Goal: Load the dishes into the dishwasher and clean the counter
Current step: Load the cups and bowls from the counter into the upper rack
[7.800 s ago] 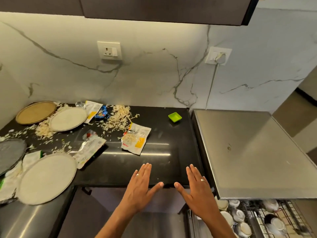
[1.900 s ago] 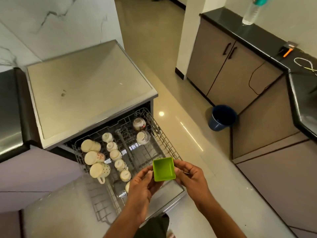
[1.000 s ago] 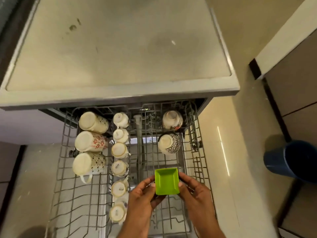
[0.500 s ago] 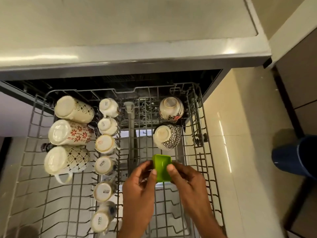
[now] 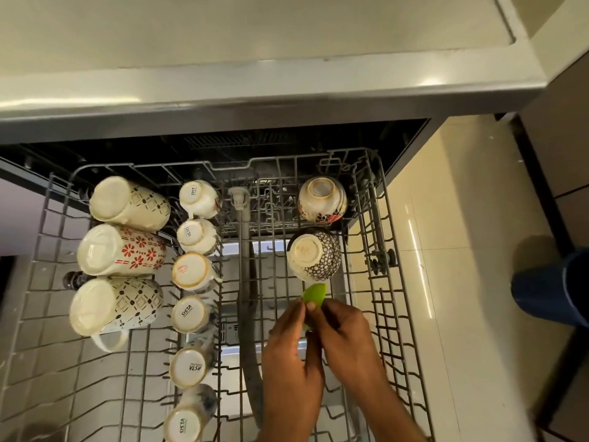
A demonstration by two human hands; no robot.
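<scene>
A small green square dish (image 5: 315, 294) is tilted on its edge over the right part of the pulled-out dishwasher rack (image 5: 395, 275). My left hand (image 5: 291, 355) and my right hand (image 5: 345, 339) both pinch it, and they hide most of it. It sits just below a dark patterned bowl (image 5: 314, 254), which lies upside down in the rack. A second overturned bowl (image 5: 322, 199) is behind that one.
Three large patterned mugs (image 5: 122, 252) lie along the rack's left side, beside a column of several small cups (image 5: 192, 271). A grey spray arm (image 5: 247, 282) runs down the middle. The steel dishwasher top (image 5: 255, 39) overhangs above. A blue bin (image 5: 551, 290) stands on the floor at right.
The green dish went from flat in my hands to tipped on edge and moved down into the rack's right side. My head came closer to the rack.
</scene>
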